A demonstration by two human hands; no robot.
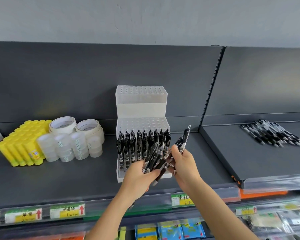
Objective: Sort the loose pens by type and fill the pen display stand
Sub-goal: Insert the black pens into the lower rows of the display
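At the display stand [140, 110], left hand [137, 179] gripped a bundle of black pens [152, 158]; right hand [184, 163] fingers curled round a single pen [185, 137].

So, a white stepped stand [141, 108] is parked on a dark shelf [76, 179], right up against the back panel. Its lowest step is packed with upright black pens [139, 144], and rows of holes can be seen on the two steps above.

A bunch [156, 163] of black pens, fanned out a bit, is gripped in the left hand [139, 177] just in front of the stand. One pen [184, 139] is pinched by the right hand [184, 163], tilted up and rightward with its silver end on top.

A pile [272, 135] of loose pens is spread on the next bay to the right, well apart. Off to the left, yellow glue sticks [22, 144] and tape rolls [71, 141] are stacked side by side. Price tags [68, 212], kinda blurry, are clipped along the shelf edge.
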